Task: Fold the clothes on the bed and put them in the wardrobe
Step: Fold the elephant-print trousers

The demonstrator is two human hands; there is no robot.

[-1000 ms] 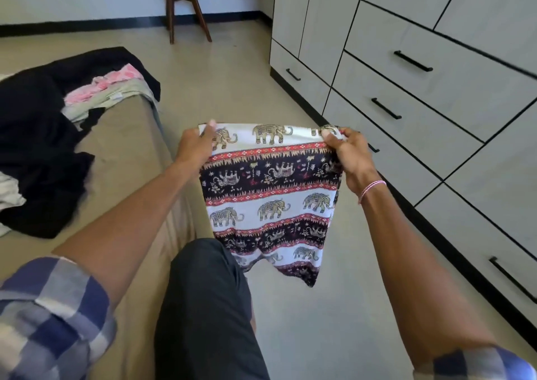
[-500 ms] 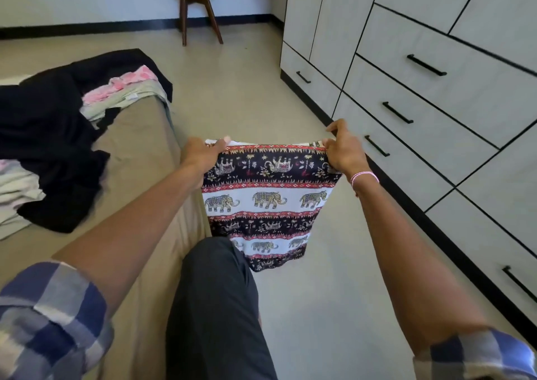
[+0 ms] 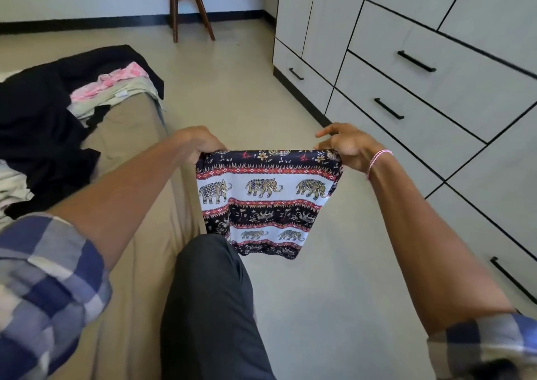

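Head view is showing folding underway: the left hand (image 3: 197,144) and right hand (image 3: 345,145) are pinching, fingers curled, the top corners of the elephant-print garment (image 3: 267,202) hanging below them, likely needing another fold before the wardrobe (image 3: 406,94) beyond the right fingers.

Soft daylight is filling the room, leaving faint shadows on the floor (image 3: 293,301); wide-angle distortion is bending the wardrobe (image 3: 453,94), and near sleeves (image 3: 43,280) are blurring.
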